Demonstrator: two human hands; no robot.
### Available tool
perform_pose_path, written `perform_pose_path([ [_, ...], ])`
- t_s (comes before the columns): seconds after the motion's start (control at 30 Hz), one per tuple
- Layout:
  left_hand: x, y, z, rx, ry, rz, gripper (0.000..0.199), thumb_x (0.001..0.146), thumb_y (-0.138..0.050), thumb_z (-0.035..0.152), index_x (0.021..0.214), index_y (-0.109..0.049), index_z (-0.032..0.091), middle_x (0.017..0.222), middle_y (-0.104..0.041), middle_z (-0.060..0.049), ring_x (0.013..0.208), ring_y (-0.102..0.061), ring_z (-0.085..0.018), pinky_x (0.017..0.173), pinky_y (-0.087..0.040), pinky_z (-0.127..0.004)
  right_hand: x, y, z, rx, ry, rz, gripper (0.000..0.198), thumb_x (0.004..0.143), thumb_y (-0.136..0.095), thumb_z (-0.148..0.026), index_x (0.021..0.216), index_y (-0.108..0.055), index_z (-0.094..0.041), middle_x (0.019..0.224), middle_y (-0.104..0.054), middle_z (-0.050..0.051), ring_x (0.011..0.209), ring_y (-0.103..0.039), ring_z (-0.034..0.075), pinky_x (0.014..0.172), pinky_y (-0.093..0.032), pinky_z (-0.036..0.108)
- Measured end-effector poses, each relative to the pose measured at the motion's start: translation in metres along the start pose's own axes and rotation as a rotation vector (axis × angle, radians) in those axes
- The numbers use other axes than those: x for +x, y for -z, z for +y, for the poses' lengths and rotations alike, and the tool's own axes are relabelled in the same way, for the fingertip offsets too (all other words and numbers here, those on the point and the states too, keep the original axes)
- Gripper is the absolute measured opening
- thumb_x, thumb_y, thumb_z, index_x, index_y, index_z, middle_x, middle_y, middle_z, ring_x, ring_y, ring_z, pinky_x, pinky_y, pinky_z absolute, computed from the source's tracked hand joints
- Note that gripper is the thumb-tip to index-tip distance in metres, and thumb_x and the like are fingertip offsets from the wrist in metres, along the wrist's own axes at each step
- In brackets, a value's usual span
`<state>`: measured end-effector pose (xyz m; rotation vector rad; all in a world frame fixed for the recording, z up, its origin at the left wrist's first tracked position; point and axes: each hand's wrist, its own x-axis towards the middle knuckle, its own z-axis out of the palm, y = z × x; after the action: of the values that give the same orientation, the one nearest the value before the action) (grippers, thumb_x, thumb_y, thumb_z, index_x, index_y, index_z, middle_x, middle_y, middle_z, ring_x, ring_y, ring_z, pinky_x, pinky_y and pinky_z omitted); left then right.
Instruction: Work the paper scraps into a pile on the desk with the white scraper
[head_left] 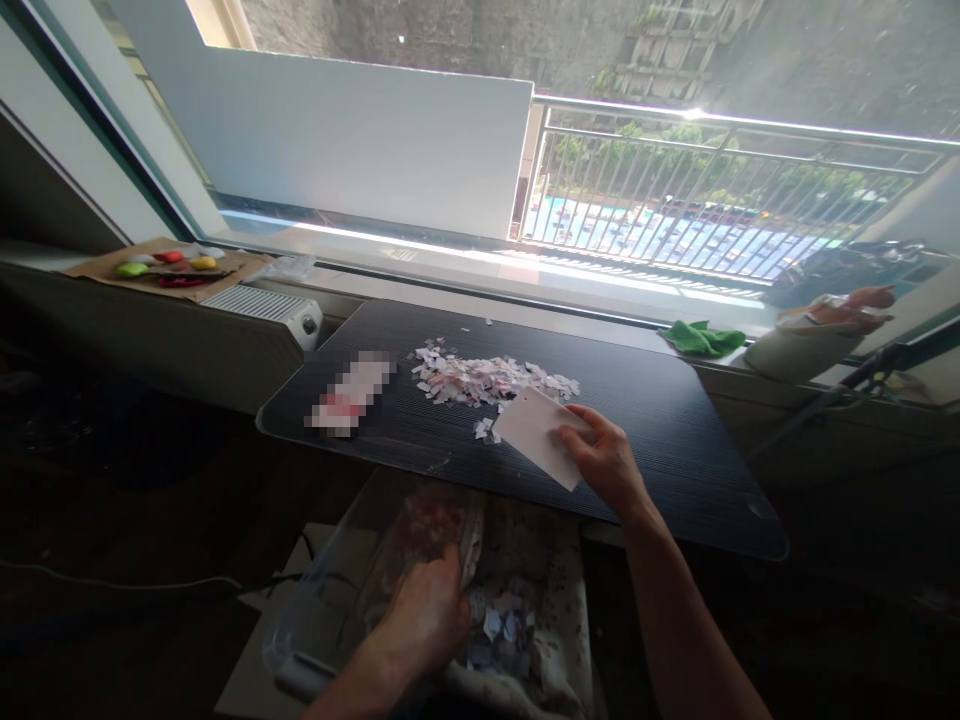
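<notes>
My right hand [604,460] grips a blank white card [544,435] with thumb and fingers, holding it over the dark table beside the scraps. Close behind the card lies a heap of small torn paper scraps [480,380], and a few loose pieces [486,430] sit near its left edge. Below the table's front edge, my left hand [431,605] is closed at a clear plastic bin [300,620]; what its fingers hold is hidden. A pale, spotted cloth [559,600] lines part of that bin, with more paper scraps [499,640] lying inside.
A blurred-out rectangular item [351,395] lies on the left of the black table [637,400]. Along the window ledge are a green cloth [701,338], a white heater [266,308] and a brown board [150,285] with colourful items. Cables [135,580] run at lower left.
</notes>
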<state>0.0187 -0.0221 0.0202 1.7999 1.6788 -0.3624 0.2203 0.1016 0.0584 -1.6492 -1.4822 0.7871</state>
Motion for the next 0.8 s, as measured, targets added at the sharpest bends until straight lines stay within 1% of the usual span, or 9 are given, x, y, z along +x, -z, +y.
perform_pose_path([
  [0.1,-0.0004,0.0005,0.0004,-0.017,0.003,0.003,0.034,0.073,-0.041,0.012,0.107,-0.047,0.012,0.091,-0.067,-0.013,0.090,-0.064,-0.026,0.073,-0.045,-0.031,0.0047,-0.0095,-0.0031,-0.005,0.022,-0.041,0.040,0.068,-0.055,-0.036,0.103,-0.065,-0.018,0.083,-0.067,0.004,0.067,-0.059,0.016,0.062,-0.047,0.027],
  [0.17,-0.0013,0.0003,0.0000,-0.024,0.001,0.013,0.034,0.074,-0.041,0.012,0.107,-0.046,0.012,0.092,-0.067,-0.014,0.090,-0.064,-0.026,0.074,-0.045,-0.033,0.0083,-0.0126,-0.0032,-0.020,0.024,-0.017,0.040,0.069,-0.054,-0.035,0.104,-0.064,-0.018,0.086,-0.067,0.004,0.069,-0.059,0.017,0.063,-0.047,0.028],
  [0.3,-0.0018,0.0000,-0.0008,-0.005,0.004,0.006,0.034,0.075,-0.041,0.013,0.109,-0.045,0.011,0.092,-0.066,-0.014,0.092,-0.063,-0.027,0.074,-0.046,-0.033,0.0106,-0.0110,-0.0024,-0.029,0.024,0.021,0.041,0.068,-0.055,-0.035,0.104,-0.064,-0.018,0.082,-0.067,0.005,0.069,-0.059,0.017,0.061,-0.047,0.028],
  [0.43,-0.0005,0.0010,-0.0004,0.000,0.007,-0.003,0.033,0.075,-0.041,0.014,0.108,-0.046,0.012,0.090,-0.066,-0.013,0.090,-0.064,-0.026,0.073,-0.046,-0.032,0.0061,-0.0077,-0.0021,-0.042,0.029,-0.040,0.040,0.066,-0.057,-0.035,0.102,-0.066,-0.018,0.075,-0.067,0.003,0.063,-0.058,0.016,0.057,-0.047,0.026],
  [0.6,-0.0007,0.0022,0.0012,-0.028,0.016,-0.004,0.035,0.075,-0.041,0.013,0.109,-0.047,0.012,0.089,-0.066,-0.014,0.090,-0.063,-0.027,0.074,-0.046,-0.033,0.0024,-0.0052,-0.0030,-0.044,0.028,-0.002,0.041,0.067,-0.056,-0.035,0.103,-0.065,-0.018,0.078,-0.067,0.003,0.062,-0.058,0.015,0.057,-0.046,0.025],
  [0.7,-0.0008,0.0007,0.0006,-0.029,0.010,0.008,0.035,0.074,-0.041,0.012,0.108,-0.047,0.011,0.091,-0.067,-0.014,0.090,-0.063,-0.027,0.074,-0.046,-0.033,0.0038,-0.0065,-0.0021,-0.006,0.022,-0.063,0.042,0.068,-0.056,-0.035,0.105,-0.065,-0.017,0.077,-0.067,0.003,0.062,-0.058,0.015,0.056,-0.047,0.025],
  [0.8,-0.0005,-0.0020,-0.0026,-0.027,-0.012,0.031,0.034,0.075,-0.040,0.014,0.107,-0.047,0.011,0.090,-0.067,-0.014,0.090,-0.063,-0.028,0.074,-0.046,-0.035,0.0076,-0.0087,0.0026,-0.011,0.007,-0.053,0.044,0.068,-0.055,-0.035,0.107,-0.064,-0.017,0.081,-0.067,0.005,0.065,-0.059,0.016,0.056,-0.047,0.026],
])
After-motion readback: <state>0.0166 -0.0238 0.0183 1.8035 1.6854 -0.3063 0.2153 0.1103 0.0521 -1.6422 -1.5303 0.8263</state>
